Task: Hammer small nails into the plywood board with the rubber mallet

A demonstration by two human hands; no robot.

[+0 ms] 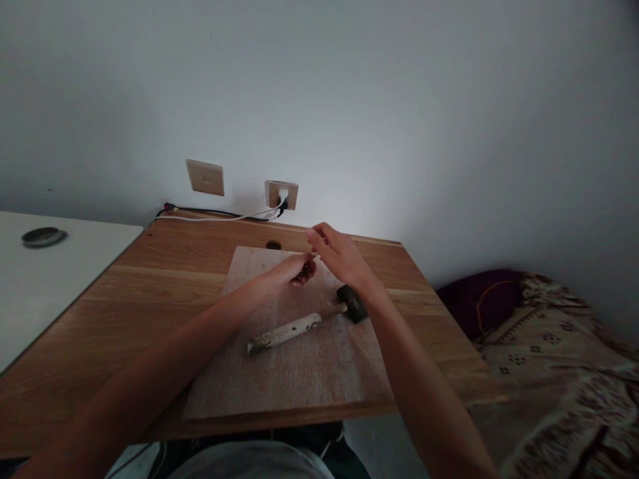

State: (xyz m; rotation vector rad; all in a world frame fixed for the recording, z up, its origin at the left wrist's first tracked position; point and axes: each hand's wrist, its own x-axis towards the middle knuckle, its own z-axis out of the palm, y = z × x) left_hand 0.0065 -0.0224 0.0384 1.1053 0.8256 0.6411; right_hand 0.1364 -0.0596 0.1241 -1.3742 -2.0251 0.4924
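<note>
My left hand (302, 268) is curled palm-up above the far part of a thin wooden board (284, 379). Small dark pieces show among its fingers, too small to name. Just to the right and a bit higher, my right hand (339, 253) has its fingers bent, with the fingertips close to the left hand's. Whatever sits in its pinch is too small to make out. A hammer (292, 330) lies on the board below both hands, its dark head to the right, partly beside my right forearm, and its worn white-wrapped handle pointing left.
The board lies on a wooden table (164, 293) against the wall. Cables (214, 217) run along its back edge to a wall socket (272, 193). A white table (60, 279) with a round dark dish (42, 236) stands left. Patterned cloth (539, 346) is heaped at right.
</note>
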